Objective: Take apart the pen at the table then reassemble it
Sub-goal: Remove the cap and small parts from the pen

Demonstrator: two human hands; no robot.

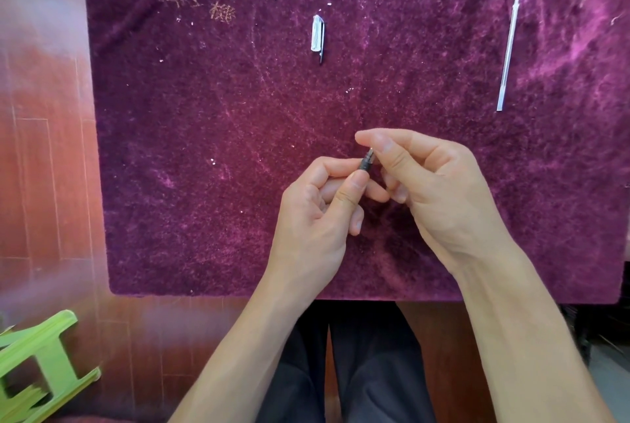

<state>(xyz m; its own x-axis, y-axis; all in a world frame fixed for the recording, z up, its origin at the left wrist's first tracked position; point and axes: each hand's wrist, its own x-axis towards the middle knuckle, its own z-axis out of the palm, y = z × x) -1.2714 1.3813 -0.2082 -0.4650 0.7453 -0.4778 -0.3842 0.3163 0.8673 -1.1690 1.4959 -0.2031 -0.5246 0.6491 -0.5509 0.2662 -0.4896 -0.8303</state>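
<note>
I hold a small dark pen piece [367,161] between my two hands, low over the purple cloth [204,150] that covers the tabletop, a little toward the near edge and right of its middle. My left hand [320,211] pinches its lower end between thumb and forefinger; my right hand [433,191] closes thumb and forefinger on its upper, lighter tip. Its long axis tilts up and to the right, away from me, running from left fingers to right fingers. Most of it is hidden by my fingers, so I cannot tell whether it is one piece or two joined.

The pen cap [317,35] lies well apart toward the far edge, about mid-width, long axis pointing away from me. The ink refill [508,51] lies near the far right corner, also lengthwise away from me, and is nearer my right hand. I judge the pen is apart, and the refill must go in along the piece's axis.

No containers are on the cloth.
</note>
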